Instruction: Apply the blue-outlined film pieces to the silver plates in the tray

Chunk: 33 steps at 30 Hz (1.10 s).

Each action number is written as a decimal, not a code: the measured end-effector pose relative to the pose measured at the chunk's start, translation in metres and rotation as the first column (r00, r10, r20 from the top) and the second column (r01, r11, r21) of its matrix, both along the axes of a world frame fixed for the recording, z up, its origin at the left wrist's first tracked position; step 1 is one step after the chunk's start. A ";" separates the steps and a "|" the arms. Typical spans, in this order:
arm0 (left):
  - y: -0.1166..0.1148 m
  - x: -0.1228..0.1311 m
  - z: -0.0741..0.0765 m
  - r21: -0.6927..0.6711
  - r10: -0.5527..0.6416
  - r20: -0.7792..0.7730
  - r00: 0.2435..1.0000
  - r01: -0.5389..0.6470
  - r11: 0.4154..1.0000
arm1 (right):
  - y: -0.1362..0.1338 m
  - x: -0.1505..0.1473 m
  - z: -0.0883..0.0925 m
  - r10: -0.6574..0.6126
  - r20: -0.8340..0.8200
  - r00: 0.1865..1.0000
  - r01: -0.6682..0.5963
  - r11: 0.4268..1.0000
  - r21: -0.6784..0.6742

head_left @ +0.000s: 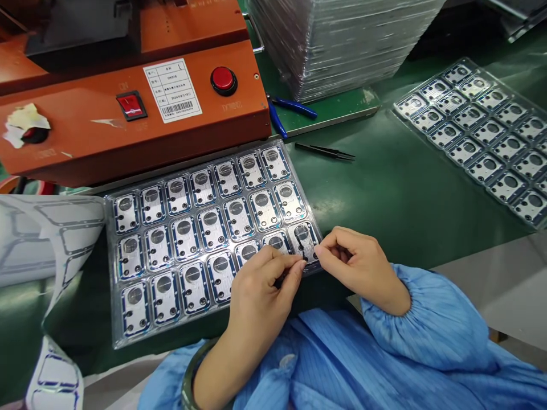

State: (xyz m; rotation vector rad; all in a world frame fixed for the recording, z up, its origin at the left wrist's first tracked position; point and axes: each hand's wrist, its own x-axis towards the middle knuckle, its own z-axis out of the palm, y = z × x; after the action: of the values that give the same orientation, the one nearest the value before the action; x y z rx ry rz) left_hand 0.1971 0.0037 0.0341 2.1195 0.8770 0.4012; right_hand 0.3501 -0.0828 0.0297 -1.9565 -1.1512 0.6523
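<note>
A clear plastic tray (111, 267) holds rows of small square metal parts with round centres. My left hand (260, 290) and my right hand (356, 265) meet over its near right corner. Both pinch with thumb and fingers closed around a thin dark piece (301, 250) lying over the corner part. What exactly the fingers grip is too small to name. Blue sleeves cover both forearms, and a bangle sits on my left wrist.
An orange machine (128, 114) with a red button and red switch stands behind the tray. Black tweezers (325, 151) and blue-handled cutters (294, 108) lie on the green mat. A second filled tray (482, 136) sits at right, stacked trays (342, 40) behind, label strip (47, 239) at left.
</note>
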 end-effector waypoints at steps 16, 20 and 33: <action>-0.002 0.000 -0.006 0.163 -0.031 -0.017 0.999 0.034 0.986 | -0.004 0.013 -0.001 0.215 0.020 0.976 -0.216 0.975 0.059; -0.002 0.000 -0.007 0.194 -0.046 -0.054 0.997 0.055 0.980 | -0.005 0.018 -0.004 0.275 0.076 0.958 -0.281 0.956 0.080; -0.005 0.004 -0.002 0.282 -0.048 -0.200 0.979 0.105 0.954 | -0.003 0.026 0.004 0.407 0.149 0.901 -0.395 0.913 -0.104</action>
State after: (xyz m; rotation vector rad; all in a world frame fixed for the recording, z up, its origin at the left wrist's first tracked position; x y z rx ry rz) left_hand 0.2015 -0.0008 0.0321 2.4891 0.8826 0.3044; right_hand 0.3765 -0.0859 0.0333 -1.8728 -1.6849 0.7584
